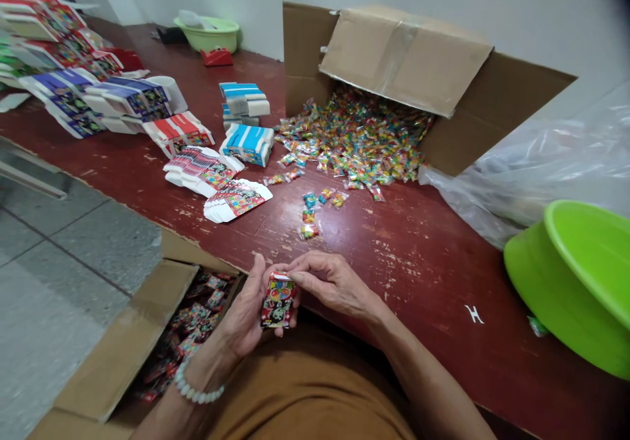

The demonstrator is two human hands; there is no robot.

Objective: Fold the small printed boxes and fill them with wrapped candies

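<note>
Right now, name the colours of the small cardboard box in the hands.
The small cardboard box is mostly red and black with multicoloured print, in the head view.

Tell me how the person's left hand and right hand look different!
The left hand cradles the little red box in its palm, fingers behind it; the right hand reaches across with its thumb and finger at the box's top end.
The left hand has a bead bracelet at its wrist; the right wrist is bare.
Both are bare hands at the same box.
</note>
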